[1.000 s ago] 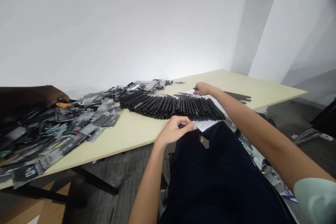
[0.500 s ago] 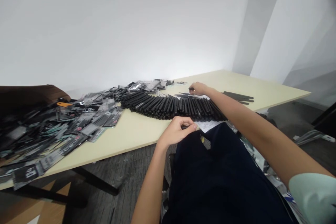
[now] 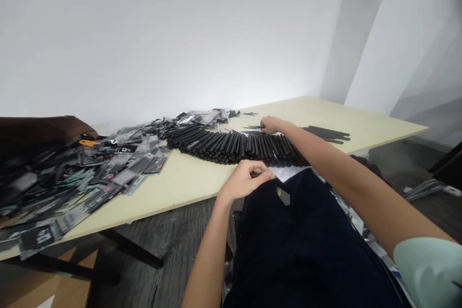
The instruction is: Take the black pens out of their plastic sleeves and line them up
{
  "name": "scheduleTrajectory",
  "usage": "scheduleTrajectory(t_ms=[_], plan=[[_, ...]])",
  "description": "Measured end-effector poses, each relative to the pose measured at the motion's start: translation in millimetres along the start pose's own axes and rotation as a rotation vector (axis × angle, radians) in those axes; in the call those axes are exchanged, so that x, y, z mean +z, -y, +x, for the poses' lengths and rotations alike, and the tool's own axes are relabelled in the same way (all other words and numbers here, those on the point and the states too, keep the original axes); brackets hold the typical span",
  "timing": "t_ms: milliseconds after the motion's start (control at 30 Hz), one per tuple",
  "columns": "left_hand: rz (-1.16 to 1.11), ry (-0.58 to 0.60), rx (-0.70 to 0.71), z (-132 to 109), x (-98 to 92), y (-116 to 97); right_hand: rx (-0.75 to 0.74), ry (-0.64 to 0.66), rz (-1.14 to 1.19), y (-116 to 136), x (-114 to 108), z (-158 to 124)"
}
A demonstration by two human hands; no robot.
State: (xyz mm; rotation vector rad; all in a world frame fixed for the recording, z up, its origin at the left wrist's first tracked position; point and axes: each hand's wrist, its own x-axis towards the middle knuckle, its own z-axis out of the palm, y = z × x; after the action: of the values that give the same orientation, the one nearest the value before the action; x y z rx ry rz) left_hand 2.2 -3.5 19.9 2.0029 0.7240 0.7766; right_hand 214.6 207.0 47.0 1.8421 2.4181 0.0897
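My left hand (image 3: pixel 247 179) is closed at the table's near edge, thumb pressed toward the curled fingers. Something dark shows inside the grip, too hidden to name. Just beyond it runs a long curved row of black pen-like sticks (image 3: pixel 238 148), stacked side by side. My right hand (image 3: pixel 271 124) reaches over the far side of this row, fingers pinched. Thin black pointed strips (image 3: pixel 254 127) stick out to the left from its fingertips. Beside the right forearm lie several flat black strips (image 3: pixel 327 133).
A large heap of clear packets with black cards (image 3: pixel 119 159) covers the table's left part, with an orange-handled tool (image 3: pixel 88 143) on it. White paper (image 3: pixel 287 172) lies under the row. A brown box (image 3: pixel 46 130) stands at the far left. The pale table (image 3: pixel 375 125) stands near a white wall.
The right hand has closed on thin black strips beyond the row, and they now point left from its fingers. The left hand has stayed nearly still.
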Motion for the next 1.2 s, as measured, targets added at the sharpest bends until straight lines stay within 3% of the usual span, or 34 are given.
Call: scheduleTrajectory(t_ms=[433, 633, 833, 1000, 1200], plan=[[0.019, -0.003, 0.007, 0, -0.5, 0, -0.041, -0.084, 0.041, -7, 3, -4], [0.016, -0.007, 0.01, 1, 0.5, 1, 0.082, -0.152, 0.073, -24, 1, 1], [0.035, -0.007, 0.008, 0, 0.5, 1, 0.179, -0.081, 0.08, -38, 10, 13], [0.042, -0.004, 0.01, 0, 0.2, 1, 0.135, -0.069, 0.09, -39, 14, 16], [0.055, -0.014, 0.025, 0, 0.8, 2, 0.007, -0.062, 0.135, -36, 6, -3]])
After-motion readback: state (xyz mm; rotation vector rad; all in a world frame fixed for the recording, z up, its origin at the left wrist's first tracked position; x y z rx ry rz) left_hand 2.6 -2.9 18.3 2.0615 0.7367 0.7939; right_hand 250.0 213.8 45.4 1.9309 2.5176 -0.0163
